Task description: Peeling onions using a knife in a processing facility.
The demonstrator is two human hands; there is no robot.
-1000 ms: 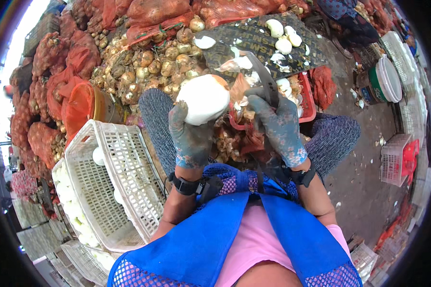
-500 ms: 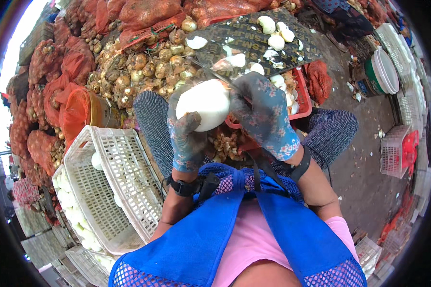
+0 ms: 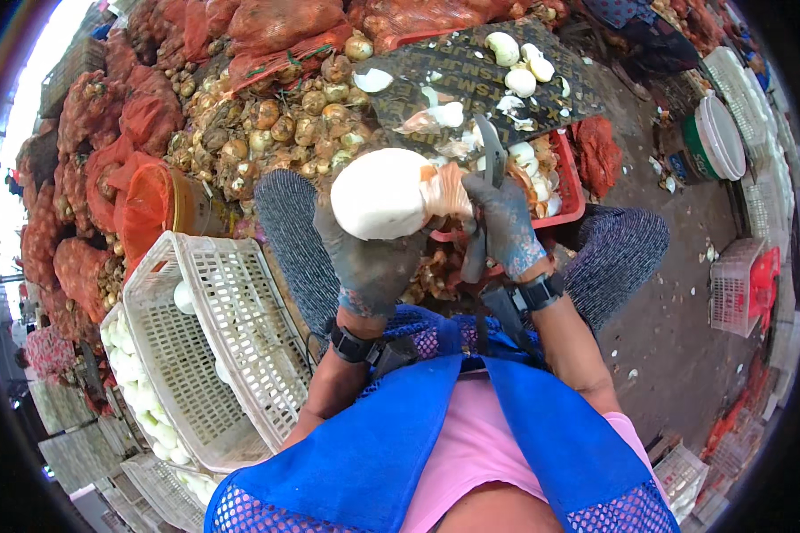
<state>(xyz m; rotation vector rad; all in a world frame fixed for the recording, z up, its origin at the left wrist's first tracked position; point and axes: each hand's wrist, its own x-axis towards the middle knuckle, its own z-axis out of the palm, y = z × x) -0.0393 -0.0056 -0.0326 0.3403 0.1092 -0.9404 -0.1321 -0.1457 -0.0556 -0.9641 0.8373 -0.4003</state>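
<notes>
In front of my lap, my left hand (image 3: 364, 258), in a dirty grey glove with a flowered cuff, grips a large white peeled onion (image 3: 375, 197). A strip of brownish skin (image 3: 447, 193) hangs off its right side and reaches the fingers of my right hand (image 3: 508, 226). That gloved hand is closed round a knife, its dark blade (image 3: 491, 147) pointing up and away from me, its handle end showing below the fingers. Whether the fingers also pinch the skin is hard to make out. Between my knees lie brown onion peelings (image 3: 436, 271).
At my left stands a white plastic crate (image 3: 240, 333), tilted, with peeled onions beside it. Unpeeled onions (image 3: 262, 115) heap beyond my left knee, near red net bags (image 3: 284, 27). A red tray (image 3: 573, 178) holds peeled pieces; peeled onions (image 3: 519, 82) lie on a dark sheet. A lidded bucket (image 3: 716, 138) stands right.
My right hand has shifted right and down, away from the onion, and the knife blade now points upward. A strip of skin now hangs between the onion and that hand.
</notes>
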